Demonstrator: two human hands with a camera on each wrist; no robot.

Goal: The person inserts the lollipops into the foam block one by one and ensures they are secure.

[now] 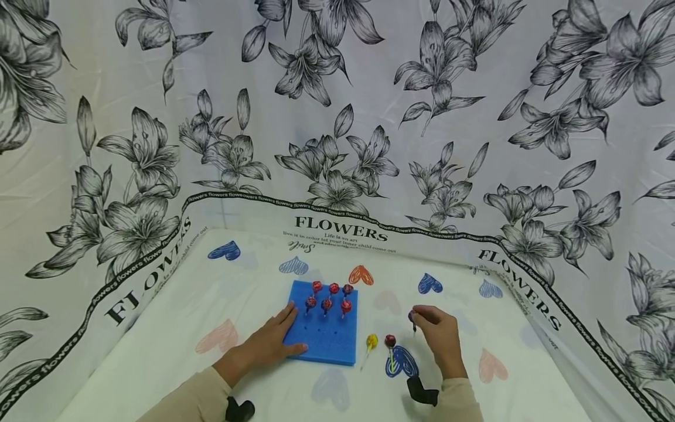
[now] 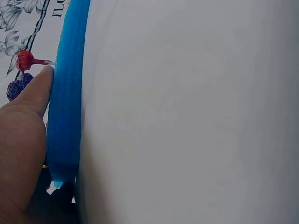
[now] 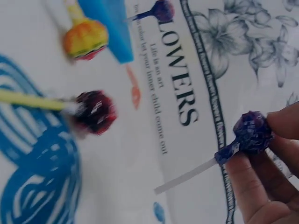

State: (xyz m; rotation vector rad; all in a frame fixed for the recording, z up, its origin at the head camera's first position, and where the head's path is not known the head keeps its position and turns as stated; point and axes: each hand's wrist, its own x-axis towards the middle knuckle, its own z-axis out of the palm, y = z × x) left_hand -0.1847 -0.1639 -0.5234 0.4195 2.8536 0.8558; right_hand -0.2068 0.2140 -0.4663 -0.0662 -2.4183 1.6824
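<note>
My right hand [image 1: 440, 337] pinches a purple-wrapped lollipop [image 3: 252, 133] by its candy head, its white stick pointing down and away from the fingers. My left hand [image 1: 266, 343] rests flat on the left edge of a blue foam block [image 1: 329, 346], thumb near the lower edge. Several red and dark purple lollipops [image 1: 334, 288] stand upright in two rows on the block's far half; small holes show in its near half. Between block and right hand, a yellow lollipop [image 1: 371, 341] and a dark red lollipop [image 1: 389, 340] with a yellow-green stick lie on the cloth.
A white tablecloth [image 1: 253, 293] printed with coloured hearts covers the table. Behind it hangs a white curtain [image 1: 369, 76] with black lilies and a lettered border. Black wrist-camera parts [image 1: 422, 392] sit by each wrist.
</note>
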